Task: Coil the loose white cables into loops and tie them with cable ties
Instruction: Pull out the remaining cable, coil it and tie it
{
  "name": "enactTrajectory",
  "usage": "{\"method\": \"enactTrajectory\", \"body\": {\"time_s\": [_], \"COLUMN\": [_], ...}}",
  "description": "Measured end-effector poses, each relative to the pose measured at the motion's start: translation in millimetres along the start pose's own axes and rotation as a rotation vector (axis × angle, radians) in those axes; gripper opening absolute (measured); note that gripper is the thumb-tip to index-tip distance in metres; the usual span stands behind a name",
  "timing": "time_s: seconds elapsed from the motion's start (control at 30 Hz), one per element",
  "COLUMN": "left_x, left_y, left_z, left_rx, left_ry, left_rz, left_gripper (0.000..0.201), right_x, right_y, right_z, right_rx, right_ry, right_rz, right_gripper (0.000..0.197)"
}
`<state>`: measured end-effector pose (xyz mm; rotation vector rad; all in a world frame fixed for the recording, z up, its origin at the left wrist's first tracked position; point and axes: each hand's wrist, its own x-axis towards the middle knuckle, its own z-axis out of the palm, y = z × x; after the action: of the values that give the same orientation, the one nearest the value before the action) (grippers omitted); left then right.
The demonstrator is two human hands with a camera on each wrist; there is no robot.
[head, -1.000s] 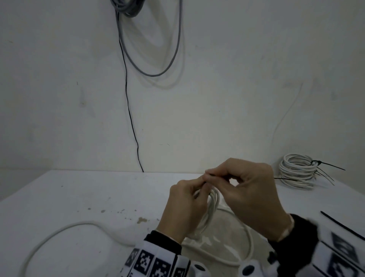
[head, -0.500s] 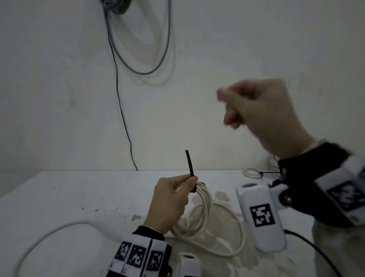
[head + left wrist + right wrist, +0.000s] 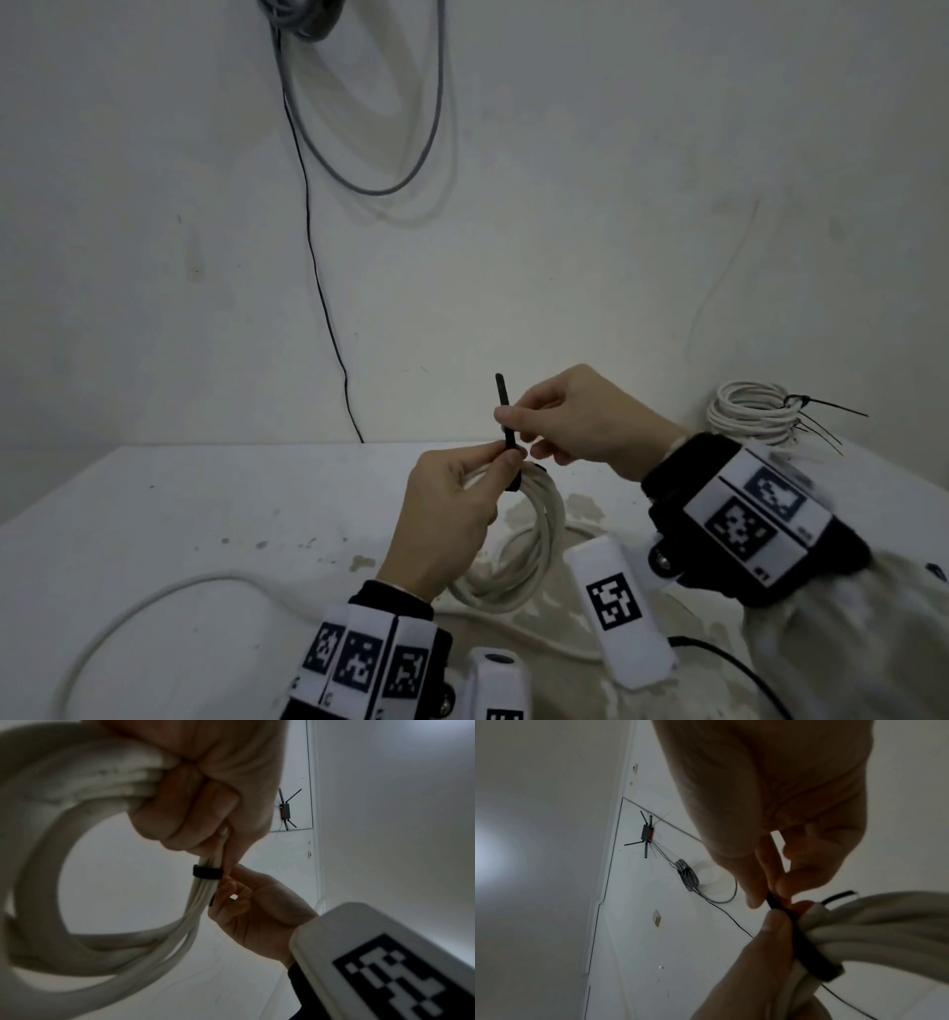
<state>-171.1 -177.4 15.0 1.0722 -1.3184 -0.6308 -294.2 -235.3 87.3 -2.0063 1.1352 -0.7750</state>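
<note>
We hold the coiled white round cable upright over the stained white desk, our left hand gripping its gathered strands at the top so the loops cannot spring apart. Our right hand pinches the upright tail of the black plastic cable tie wrapped round that bunch, placed, we judge, to pull it tight.

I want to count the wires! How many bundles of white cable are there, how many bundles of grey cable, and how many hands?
White cable coils: 2, one held, one tied on the table.
Grey cable coils: 1, hanging on the wall.
Hands: 2, left hand and right hand.
Total: 5
</note>
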Motion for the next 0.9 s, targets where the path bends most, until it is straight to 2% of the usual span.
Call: {"method": "enactTrajectory", "body": {"time_s": [0.13, 0.23, 0.33, 0.4, 0.5, 0.57, 0.63, 0.7, 0.87, 0.9], "left_x": [0.6, 0.4, -0.6, -0.3, 1.3, 1.6, 0.7, 0.9, 6.4, 6.8], "left_y": [1.4, 6.1, 10.8, 11.7, 9.3, 9.3, 12.3, 15.0, 13.9, 15.6], "left_z": [-4.0, -10.2, -11.2, -10.1, -12.6, -15.0, -16.3, -18.1, -38.5, -43.7], "left_rx": [0.041, 0.072, 0.195, 0.222, 0.114, 0.071, 0.089, 0.061, -0.221, -0.273], "left_ry": [0.013, 0.023, 0.012, 0.030, 0.060, 0.022, -0.010, -0.028, 0.088, 0.110], "left_rz": [0.065, 0.110, 0.198, 0.187, 0.107, 0.097, 0.106, 0.091, -0.021, -0.030], "left_gripper": [0.022, 0.020, 0.024, 0.021, 0.022, 0.022, 0.021, 0.019, 0.020, 0.021], "right_x": [-0.7, -2.3, 4.9, 8.0, -3.8, -12.1, -6.0, 4.5, 3.5, 0.7], "right_y": [-0.7, -2.1, -2.5, -5.6, -8.7, -4.6, 2.3, 6.1, 4.8, 7.2], "right_z": [7.5, 13.7, 11.0, 11.6, 24.3, 32.4, 29.7, 25.3, 27.1, 25.6], "right_rx": [0.112, 0.078, 0.157, 0.128, -0.063, -0.062, 0.027, 0.098, 0.056, 0.025], "right_ry": [-0.002, 0.107, 0.180, 0.219, 0.320, 0.380, 0.453, 0.459, 0.282, 0.273], "right_rz": [-0.101, -0.239, -0.234, -0.272, -0.506, -0.594, -0.575, -0.502, -0.440, -0.418], "right_gripper": [0.026, 0.027, 0.025, 0.026, 0.030, 0.029, 0.027, 0.024, 0.016, 0.023]}}
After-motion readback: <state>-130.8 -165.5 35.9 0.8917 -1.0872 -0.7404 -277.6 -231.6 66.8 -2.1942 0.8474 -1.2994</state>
